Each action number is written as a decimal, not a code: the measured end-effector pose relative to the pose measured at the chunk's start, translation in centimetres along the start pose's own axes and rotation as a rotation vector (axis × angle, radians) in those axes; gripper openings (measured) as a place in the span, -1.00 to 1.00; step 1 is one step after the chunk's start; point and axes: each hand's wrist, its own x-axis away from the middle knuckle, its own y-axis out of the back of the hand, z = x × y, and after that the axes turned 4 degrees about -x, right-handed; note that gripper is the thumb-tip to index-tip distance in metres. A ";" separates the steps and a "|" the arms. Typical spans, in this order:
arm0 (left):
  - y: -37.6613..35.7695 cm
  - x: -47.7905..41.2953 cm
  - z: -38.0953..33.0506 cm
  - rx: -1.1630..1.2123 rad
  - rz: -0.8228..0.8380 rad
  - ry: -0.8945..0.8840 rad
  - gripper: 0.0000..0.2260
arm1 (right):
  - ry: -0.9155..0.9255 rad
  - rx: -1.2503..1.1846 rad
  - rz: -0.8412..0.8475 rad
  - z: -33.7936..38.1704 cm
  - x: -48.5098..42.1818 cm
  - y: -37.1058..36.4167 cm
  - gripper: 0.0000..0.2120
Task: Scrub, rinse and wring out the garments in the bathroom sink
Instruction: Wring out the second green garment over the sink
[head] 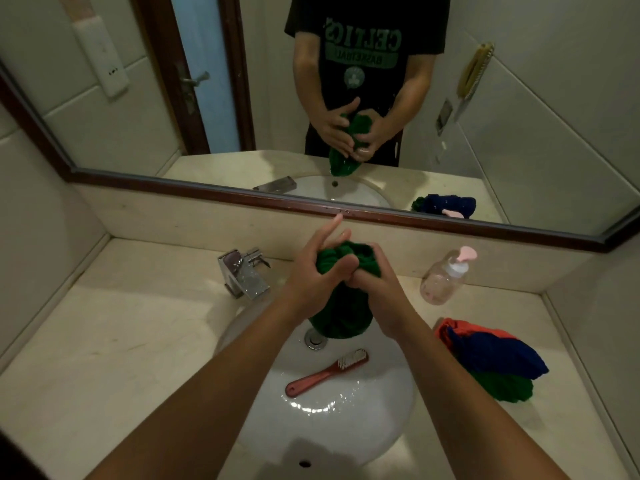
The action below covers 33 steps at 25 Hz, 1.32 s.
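A dark green garment [341, 317] is bunched between both hands above the white sink [346, 420], its lower end hanging down near the drain [314, 339]. My left hand [313, 271] presses against its upper left side with the fingers stretched out and the thumb across the cloth. My right hand [374, 289] grips the bunched cloth on the right with curled fingers. A red scrub brush [325, 374] lies in the wet basin.
A chrome tap [244, 275] stands at the back left of the basin. A clear pump bottle [445, 275] sits at the back right. A pile of orange, blue and green garments [491, 362] lies on the counter [121, 341] to the right. A mirror [242, 98] runs along the wall.
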 end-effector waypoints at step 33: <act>-2.6 0.4 7.2 0.587 -0.405 0.568 -0.55 | -0.219 0.077 -0.292 -5.6 2.8 0.9 -0.70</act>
